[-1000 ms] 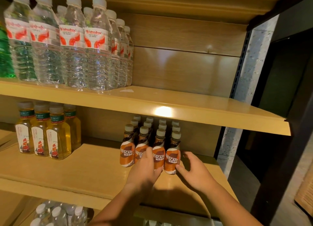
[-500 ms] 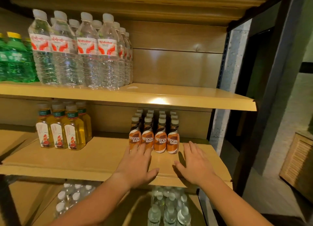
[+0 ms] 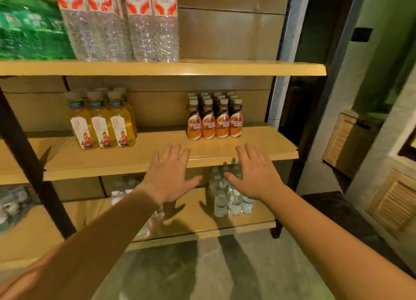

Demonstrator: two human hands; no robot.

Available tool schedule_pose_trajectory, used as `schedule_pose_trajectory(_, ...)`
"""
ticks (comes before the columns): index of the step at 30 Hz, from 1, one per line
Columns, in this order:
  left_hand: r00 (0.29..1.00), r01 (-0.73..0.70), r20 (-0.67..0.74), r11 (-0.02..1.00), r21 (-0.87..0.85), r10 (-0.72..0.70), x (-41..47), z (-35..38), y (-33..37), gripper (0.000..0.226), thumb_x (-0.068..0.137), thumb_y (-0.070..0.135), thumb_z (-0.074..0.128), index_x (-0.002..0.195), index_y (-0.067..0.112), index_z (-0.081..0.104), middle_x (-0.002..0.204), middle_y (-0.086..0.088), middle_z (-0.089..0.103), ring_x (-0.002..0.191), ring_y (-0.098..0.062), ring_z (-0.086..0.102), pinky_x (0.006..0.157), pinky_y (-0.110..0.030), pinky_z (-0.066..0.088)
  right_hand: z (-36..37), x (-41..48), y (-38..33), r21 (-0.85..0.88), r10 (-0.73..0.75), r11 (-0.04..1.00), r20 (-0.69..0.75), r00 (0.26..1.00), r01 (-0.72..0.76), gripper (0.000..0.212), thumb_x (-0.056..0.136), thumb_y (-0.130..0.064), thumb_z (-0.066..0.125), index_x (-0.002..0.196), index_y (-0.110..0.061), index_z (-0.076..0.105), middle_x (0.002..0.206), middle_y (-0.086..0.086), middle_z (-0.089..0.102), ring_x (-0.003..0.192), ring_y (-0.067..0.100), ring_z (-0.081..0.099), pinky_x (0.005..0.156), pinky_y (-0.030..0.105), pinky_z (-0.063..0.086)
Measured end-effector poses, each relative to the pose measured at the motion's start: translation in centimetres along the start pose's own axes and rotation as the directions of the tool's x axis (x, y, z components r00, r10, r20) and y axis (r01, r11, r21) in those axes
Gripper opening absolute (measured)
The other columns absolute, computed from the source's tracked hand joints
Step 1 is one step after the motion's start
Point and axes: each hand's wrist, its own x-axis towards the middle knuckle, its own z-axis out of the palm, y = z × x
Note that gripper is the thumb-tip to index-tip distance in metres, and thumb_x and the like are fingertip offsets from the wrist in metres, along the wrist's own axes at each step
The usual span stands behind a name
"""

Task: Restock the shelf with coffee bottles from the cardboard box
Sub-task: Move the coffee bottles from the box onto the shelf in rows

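Several orange-and-brown coffee bottles [image 3: 215,123] with white caps stand in neat rows on the right part of the middle wooden shelf [image 3: 157,158]. My left hand [image 3: 171,173] hangs in the air in front of that shelf's front edge, fingers spread and straight, holding nothing. My right hand [image 3: 254,173] is level with it, a little to the right, also spread flat and empty. Both hands are well short of the coffee bottles. No cardboard box is in view.
Yellow drink bottles [image 3: 103,122] stand at the shelf's left. Clear water bottles [image 3: 126,20] and green bottles [image 3: 29,27] fill the top shelf. Small water bottles [image 3: 227,194] sit on the bottom shelf. A black upright post [image 3: 33,164] stands left; slatted cabinets [image 3: 346,142] are right.
Both hands have let go of the front coffee bottles and drawn back off the shelf toward me. The camera has pulled away, so more floor and the bottom shelf show.
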Motion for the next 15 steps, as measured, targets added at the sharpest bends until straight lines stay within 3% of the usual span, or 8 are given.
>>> schedule_pose_trajectory(4, 1.000, -0.011, -0.005, 1.000, -0.025, 0.010, -6.0, -0.5, -3.0, 0.086, 0.092, 0.075, 0.036, 0.157, 0.020, 0.026, 0.166, -0.012, 0.023, 0.154, -0.033, 0.017, 0.125, -0.055, 0.018, 0.7, -4.9, -5.8, 0.042, 0.042, 0.998, 0.064, 0.997, -0.045, 0.083, 0.091, -0.068, 0.040, 0.155, -0.018, 0.021, 0.164, 0.012, 0.022, 0.151, 0.033, 0.020, 0.123, 0.050, 0.022)
schedule_pose_trajectory(8, 0.998, 0.045, 0.043, 0.998, -0.039, -0.043, -13.0, -1.0, -6.2, 0.098, 0.082, 0.081, 0.012, 0.159, 0.022, 0.022, 0.168, -0.009, 0.018, 0.155, -0.032, 0.012, 0.125, -0.054, 0.011, 0.8, -9.0, -11.6, 0.058, 0.035, 0.997, 0.120, 0.992, -0.042, 0.086, 0.094, -0.068, 0.038, 0.160, -0.019, 0.013, 0.168, 0.011, 0.010, 0.155, 0.030, 0.008, 0.126, 0.049, 0.014)
schedule_pose_trajectory(12, 0.992, 0.117, 0.056, 0.993, 0.006, -0.117, -21.4, -1.0, -10.5, 0.088, 0.090, 0.077, 0.028, 0.160, 0.024, 0.021, 0.168, -0.008, 0.019, 0.156, -0.030, 0.011, 0.125, -0.053, 0.011, 1.1, -13.0, -17.8, 0.049, -0.020, 0.999, 0.143, 0.990, 0.013, 0.086, 0.096, -0.070, 0.031, 0.161, -0.018, 0.009, 0.169, 0.010, 0.006, 0.156, 0.028, 0.006, 0.126, 0.046, 0.011)
schedule_pose_trajectory(15, 0.973, 0.196, 0.115, 0.980, 0.040, -0.199, -27.9, -1.4, -13.6, 0.089, 0.092, 0.076, 0.029, 0.161, 0.021, 0.017, 0.169, -0.008, 0.016, 0.156, -0.030, 0.010, 0.126, -0.052, 0.014, 2.2, -16.0, -22.8, 0.082, -0.087, 0.994, 0.143, 0.986, 0.076, 0.085, 0.097, -0.069, 0.027, 0.161, -0.018, 0.007, 0.169, 0.010, 0.005, 0.156, 0.027, 0.006, 0.127, 0.044, 0.009)
